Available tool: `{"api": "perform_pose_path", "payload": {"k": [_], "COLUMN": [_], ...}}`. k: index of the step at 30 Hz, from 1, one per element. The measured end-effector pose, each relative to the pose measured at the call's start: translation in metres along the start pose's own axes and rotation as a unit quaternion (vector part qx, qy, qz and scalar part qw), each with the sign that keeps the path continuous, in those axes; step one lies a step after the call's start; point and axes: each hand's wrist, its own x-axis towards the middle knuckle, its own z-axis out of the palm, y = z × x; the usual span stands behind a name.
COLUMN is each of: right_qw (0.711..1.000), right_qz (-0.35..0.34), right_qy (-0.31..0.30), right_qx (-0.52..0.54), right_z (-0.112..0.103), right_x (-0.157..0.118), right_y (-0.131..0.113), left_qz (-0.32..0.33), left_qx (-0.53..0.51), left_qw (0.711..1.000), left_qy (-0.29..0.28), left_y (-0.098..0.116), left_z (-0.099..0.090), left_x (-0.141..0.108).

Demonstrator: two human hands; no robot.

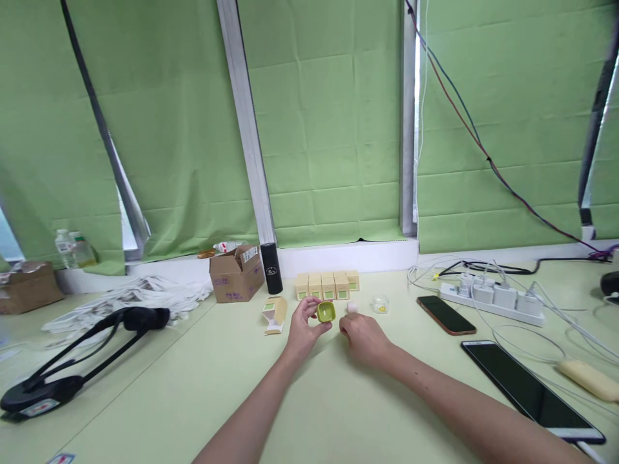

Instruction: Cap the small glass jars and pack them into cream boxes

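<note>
A small yellow-green cup, its open side facing the camera, is held between the fingers and thumb of my left hand. Just to the right, my right hand is closed low over the table, and whatever its fingers may hold is too small to make out. Beyond its fingertips lies a small pale pink piece. A clear round container with something yellow inside sits further right. Behind the hands stand several small cream boxes in a group. An opened small box rests left of my left hand.
Left of the hands are a cardboard box, a black bottle, white cables and a black headset. Two phones and a power strip with cords lie on the right.
</note>
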Motion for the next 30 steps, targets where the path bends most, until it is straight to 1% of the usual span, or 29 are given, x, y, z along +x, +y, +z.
{"api": "perform_pose_path", "payload": {"k": [2, 4, 6, 7, 10, 16, 18, 21, 25, 30], "right_qw": [0.999, 0.987, 0.968, 0.960, 0.945, 0.906, 0.891, 0.869, 0.843, 0.835], "right_qz": [-0.001, 0.002, -0.009, -0.014, -0.019, -0.034, -0.024, 0.003, 0.016, 0.030], "right_qy": [0.010, 0.061, 0.084, 0.090, 0.117, 0.221, 0.242, 0.235, 0.218, 0.213], "right_qx": [0.032, 0.150, 0.238, 0.265, 0.304, 0.360, 0.383, 0.435, 0.491, 0.507], "right_z": [-0.002, -0.004, -0.005, -0.006, -0.006, -0.010, -0.014, -0.021, -0.023, -0.022], "right_x": [-0.016, -0.028, -0.034, -0.035, -0.034, -0.029, -0.030, -0.030, -0.030, -0.030], "right_y": [-0.003, -0.006, -0.008, -0.008, -0.006, -0.001, -0.001, -0.003, -0.004, -0.005], "left_qz": [0.003, 0.007, 0.011, 0.012, 0.009, 0.007, 0.008, 0.006, 0.000, -0.011], "left_qx": [0.011, 0.023, 0.028, 0.029, 0.029, 0.029, 0.036, 0.046, 0.036, 0.053], "left_qw": [1.000, 1.000, 0.999, 0.999, 0.999, 0.999, 0.999, 0.998, 0.999, 0.998], "left_qy": [-0.006, -0.016, -0.023, -0.026, -0.028, -0.032, -0.031, -0.031, -0.035, -0.037], "left_y": [0.001, 0.002, 0.003, 0.003, 0.003, 0.003, 0.004, 0.006, 0.009, 0.010], "left_z": [0.002, 0.004, 0.006, 0.006, 0.007, 0.007, 0.009, 0.012, 0.015, 0.018], "left_x": [-0.002, -0.005, -0.007, -0.007, -0.008, -0.009, -0.010, -0.012, -0.015, -0.019]}}
